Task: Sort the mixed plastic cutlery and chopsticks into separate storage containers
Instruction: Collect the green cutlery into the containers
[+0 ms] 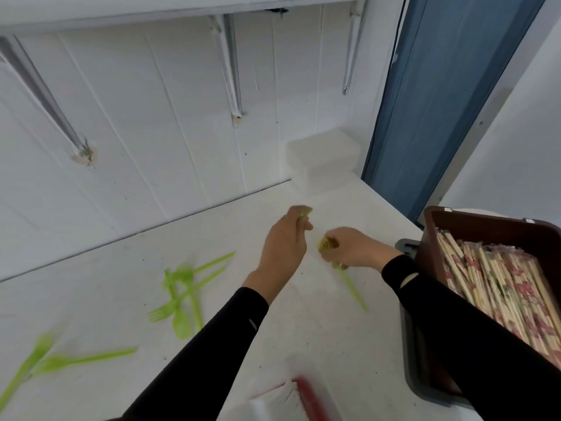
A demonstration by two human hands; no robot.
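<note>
At centre of frame: left hand [285,241] curled around a green cutlery piece [303,211], only the tip showing. Just right of it: right hand [355,247] gripping green utensils [352,287]. Lower left, on white table [318,329]: loose green forks and spoons [182,293]. At right edge: brown bin [479,226] full of chopsticks [501,284].
</note>
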